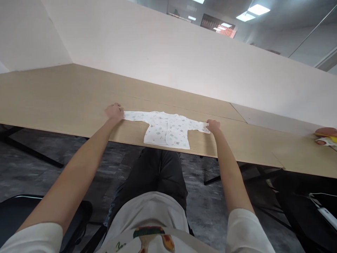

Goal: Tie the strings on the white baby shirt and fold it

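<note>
A small white printed shirt lies spread flat on the wooden table, its hem along the front edge and both sleeves stretched out sideways. My left hand is closed on the cuff of the sleeve at the left. At the opposite cuff, my right hand grips the end of the other sleeve, fingers pressed together. The neckline faces the back of the table.
The wooden table runs across the view, with a white partition behind it. Colourful items lie at the far right. Black chairs stand below on both sides.
</note>
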### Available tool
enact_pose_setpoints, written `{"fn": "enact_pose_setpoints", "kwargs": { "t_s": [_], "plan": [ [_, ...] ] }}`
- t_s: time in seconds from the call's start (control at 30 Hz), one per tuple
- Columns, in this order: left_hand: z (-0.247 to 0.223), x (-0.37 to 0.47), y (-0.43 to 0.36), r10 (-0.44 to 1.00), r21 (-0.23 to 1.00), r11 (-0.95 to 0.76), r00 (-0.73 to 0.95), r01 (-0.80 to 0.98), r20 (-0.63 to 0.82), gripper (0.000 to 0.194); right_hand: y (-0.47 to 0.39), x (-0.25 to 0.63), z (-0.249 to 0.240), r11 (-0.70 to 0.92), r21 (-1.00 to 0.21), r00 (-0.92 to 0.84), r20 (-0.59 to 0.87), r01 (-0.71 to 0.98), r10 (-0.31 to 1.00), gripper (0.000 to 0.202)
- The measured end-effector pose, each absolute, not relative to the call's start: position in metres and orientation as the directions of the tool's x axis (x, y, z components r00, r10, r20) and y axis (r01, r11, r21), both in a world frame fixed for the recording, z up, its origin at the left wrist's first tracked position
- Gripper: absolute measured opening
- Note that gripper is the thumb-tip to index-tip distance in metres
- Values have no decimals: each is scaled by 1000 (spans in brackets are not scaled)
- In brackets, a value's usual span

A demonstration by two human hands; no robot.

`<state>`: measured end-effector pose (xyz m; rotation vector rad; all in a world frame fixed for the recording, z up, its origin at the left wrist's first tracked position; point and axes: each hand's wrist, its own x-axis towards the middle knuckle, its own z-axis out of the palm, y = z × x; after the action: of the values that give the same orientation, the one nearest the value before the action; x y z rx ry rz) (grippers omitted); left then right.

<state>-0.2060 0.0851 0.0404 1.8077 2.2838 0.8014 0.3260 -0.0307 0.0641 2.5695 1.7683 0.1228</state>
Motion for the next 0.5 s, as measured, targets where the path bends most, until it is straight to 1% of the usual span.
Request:
{"fn": "enact_pose_setpoints", "kwargs": {
  "t_s": [0.1, 0.2, 0.27, 0.33, 0.37, 0.43, 0.5],
  "plan": [
    [43, -196, 86, 939, 497, 25, -192, 867, 286, 41, -41, 330, 57, -376, 59, 368, 118, 925, 922, 37],
    [40, -163, 80, 957, 520, -103, -59, 848, 286, 41, -44, 307, 50, -309, -8, 304, 195, 951, 932, 41],
    [36, -133, 72, 957, 497, -253, 138, 830, 256, 47, -44, 278, 46, -223, -95, 237, 173, 970, 956, 41],
    [30, -106, 61, 928, 409, -373, 333, 832, 170, 56, -44, 248, 43, -141, -167, 163, 123, 976, 979, 44],
    [27, -97, 56, 917, 355, -397, 382, 847, 113, 60, -44, 236, 41, -123, -182, 141, 92, 976, 986, 45],
    [22, -88, 49, 910, 258, -403, 414, 878, 14, 63, -47, 222, 39, -131, -178, 138, 30, 975, 990, 48],
    [19, -91, 48, 913, 209, -385, 404, 899, -59, 66, -50, 220, 37, -154, -162, 154, -11, 975, 988, 50]
  ]
}}
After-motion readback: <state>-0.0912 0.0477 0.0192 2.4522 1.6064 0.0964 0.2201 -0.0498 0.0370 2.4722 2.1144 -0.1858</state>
